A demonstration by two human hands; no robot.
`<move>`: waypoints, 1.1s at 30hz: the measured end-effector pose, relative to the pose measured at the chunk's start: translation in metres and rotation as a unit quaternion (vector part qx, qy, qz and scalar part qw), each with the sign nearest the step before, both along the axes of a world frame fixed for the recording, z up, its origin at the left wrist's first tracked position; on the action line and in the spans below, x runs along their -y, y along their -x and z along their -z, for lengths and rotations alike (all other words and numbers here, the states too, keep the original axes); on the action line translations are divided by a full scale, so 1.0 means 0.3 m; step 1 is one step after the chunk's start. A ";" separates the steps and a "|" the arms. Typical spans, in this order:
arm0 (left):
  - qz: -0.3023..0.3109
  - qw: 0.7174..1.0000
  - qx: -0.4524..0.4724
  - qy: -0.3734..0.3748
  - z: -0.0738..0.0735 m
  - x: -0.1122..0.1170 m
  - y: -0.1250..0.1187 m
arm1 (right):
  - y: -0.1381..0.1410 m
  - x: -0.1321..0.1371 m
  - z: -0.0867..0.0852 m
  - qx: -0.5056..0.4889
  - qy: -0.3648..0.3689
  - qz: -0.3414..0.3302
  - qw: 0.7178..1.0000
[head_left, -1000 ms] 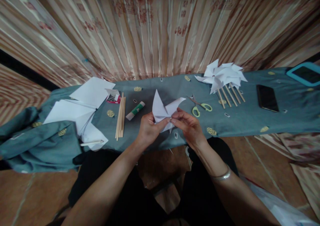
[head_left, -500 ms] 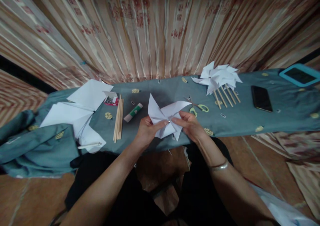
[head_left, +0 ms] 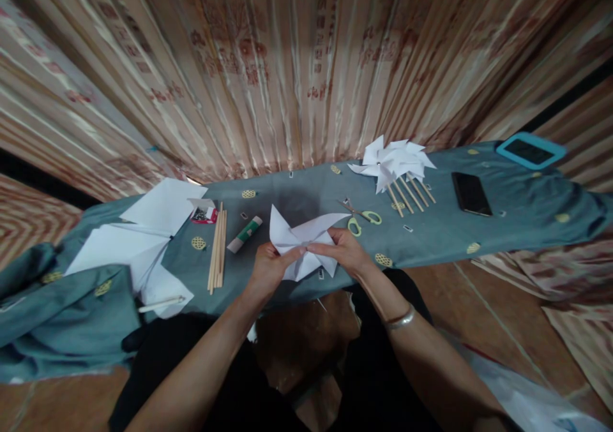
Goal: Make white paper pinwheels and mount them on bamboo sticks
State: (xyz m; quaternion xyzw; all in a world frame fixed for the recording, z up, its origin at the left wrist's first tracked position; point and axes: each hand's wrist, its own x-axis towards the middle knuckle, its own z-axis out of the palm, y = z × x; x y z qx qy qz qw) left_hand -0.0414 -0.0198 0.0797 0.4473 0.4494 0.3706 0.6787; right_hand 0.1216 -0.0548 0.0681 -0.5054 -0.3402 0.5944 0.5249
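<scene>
Got a long grey-green cloth with yellow pineapple prints as the work surface, a pleated beige-and-red patterned curtain right behind it, and brown tiled floor below. A white paper pinwheel sits over the cloth's near edge, with left hand and right hand both pinching it, thumbs about meeting at the centre. Other fingers mostly hide behind the paper, so hard to say how they're spread
</scene>
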 end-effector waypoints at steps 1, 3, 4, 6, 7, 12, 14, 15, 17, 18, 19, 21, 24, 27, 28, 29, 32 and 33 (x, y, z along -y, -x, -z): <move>0.000 1.000 -0.001 -0.003 0.002 0.000 0.000 | -0.001 0.000 0.003 0.004 -0.001 -0.005 1.000; -0.002 1.000 -0.005 -0.011 0.007 -0.001 0.002 | -0.004 0.000 0.006 0.017 -0.002 -0.013 1.000; -0.004 1.000 -0.008 -0.014 0.010 -0.002 0.003 | -0.006 0.000 0.007 0.023 -0.004 -0.019 1.000; -0.006 1.000 -0.018 -0.023 0.016 -0.005 0.005 | -0.008 0.000 0.008 0.034 -0.008 -0.030 0.999; -0.006 0.999 -0.022 -0.027 0.019 -0.007 0.006 | -0.009 0.000 0.008 0.037 -0.011 -0.036 0.999; 0.001 0.998 -0.037 -0.041 0.030 -0.012 0.008 | -0.008 0.000 0.008 0.039 -0.017 -0.044 0.998; 0.004 0.998 -0.037 -0.043 0.031 -0.012 0.009 | -0.007 -0.001 0.008 0.039 -0.021 -0.046 0.998; 0.006 0.998 -0.036 -0.044 0.031 -0.012 0.009 | -0.006 -0.001 0.008 0.040 -0.025 -0.046 0.998; 0.011 0.998 -0.030 -0.047 0.030 -0.011 0.010 | -0.005 -0.001 0.007 0.043 -0.030 -0.045 0.998; 0.013 0.998 -0.028 -0.047 0.030 -0.011 0.010 | -0.005 -0.001 0.007 0.044 -0.031 -0.044 0.998; 0.014 0.998 -0.028 -0.047 0.030 -0.011 0.010 | -0.004 -0.001 0.006 0.045 -0.031 -0.044 0.998; 0.013 0.998 -0.028 -0.046 0.031 -0.012 0.010 | -0.004 -0.001 0.007 0.046 -0.029 -0.046 0.997; 0.010 0.999 -0.025 -0.041 0.033 -0.014 0.009 | -0.004 -0.001 0.009 0.047 -0.026 -0.041 0.998; 0.006 0.999 -0.021 -0.043 0.037 -0.013 0.008 | -0.005 0.000 0.013 0.050 -0.019 -0.038 0.998; 0.005 0.999 -0.021 -0.045 0.038 -0.013 0.008 | -0.006 0.001 0.014 0.050 -0.016 -0.040 0.998; 0.005 0.999 -0.020 -0.045 0.039 -0.012 0.008 | -0.007 0.001 0.015 0.050 -0.012 -0.042 0.998; 0.009 0.999 -0.017 -0.038 0.042 -0.012 0.009 | -0.008 0.001 0.017 0.046 -0.004 -0.049 0.998; 0.012 0.999 -0.015 -0.036 0.042 -0.013 0.009 | -0.008 0.001 0.018 0.044 -0.001 -0.051 0.998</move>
